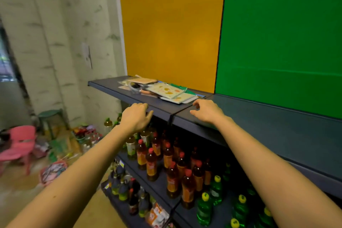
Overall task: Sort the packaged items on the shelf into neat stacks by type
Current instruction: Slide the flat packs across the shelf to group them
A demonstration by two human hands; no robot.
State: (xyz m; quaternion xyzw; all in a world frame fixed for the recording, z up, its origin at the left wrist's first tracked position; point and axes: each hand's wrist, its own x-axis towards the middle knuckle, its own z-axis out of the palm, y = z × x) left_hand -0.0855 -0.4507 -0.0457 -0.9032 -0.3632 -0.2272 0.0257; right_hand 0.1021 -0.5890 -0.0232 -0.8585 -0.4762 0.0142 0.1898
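A yellow back panel [170,33] and a green one [286,33] stand behind a dark top shelf [107,85], with rows of bottles [166,157] on the shelves below. The packaged items [162,90] lie in one loose, overlapping heap against the yellow panel, flat packets of mixed kinds, unsorted as far as I can judge. The heap's long axis runs along the shelf, from back-left to front-right.

I have both hands up at the front edge. My left hand [137,116] hangs at the shelf lip with its fingers loosely curled and holding nothing. I cannot tell whether it touches the lip. My right hand [205,111] hovers over the shelf, also loosely curled and empty, just beside the heap's near-right corner.

The right hand is the nearer one. The heap lies ahead of it and to its left, so I expect it to take the top packet first.
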